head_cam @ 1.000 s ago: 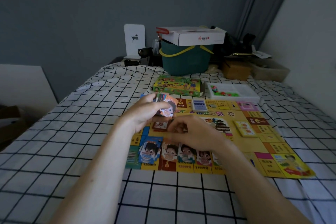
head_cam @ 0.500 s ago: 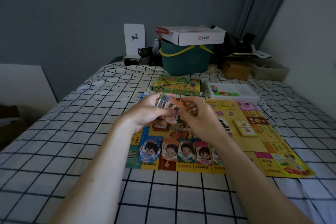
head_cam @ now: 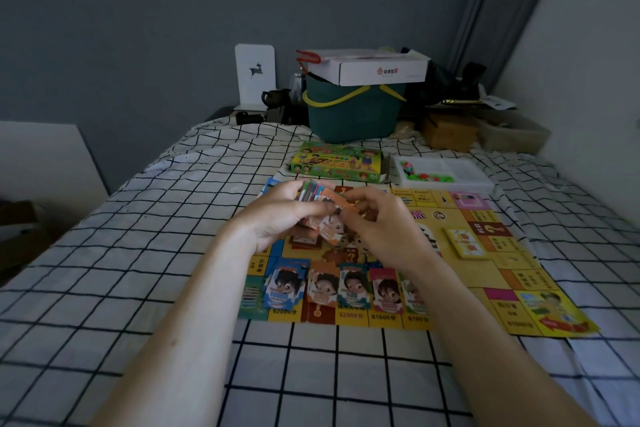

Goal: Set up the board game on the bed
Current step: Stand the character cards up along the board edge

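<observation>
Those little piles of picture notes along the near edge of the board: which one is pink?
The pink pile is fourth from the left, after the blue, orange and teal ones; a green pile lies at its right, partly hidden by the arm.

game box (head_cam: 336, 163) behind board (head_cam: 491, 267); tray (head_cam: 446, 174) right of box

I sit on a bed covered in a white sheet with a black grid pattern (head_cam: 138, 253). Ahead of me is a dim, matte grey-blue wall (head_cam: 173, 10). A grey curtain (head_cam: 502, 3) hangs in the far right corner, beside a plain white wall (head_cam: 588, 45). The light is low.
</observation>
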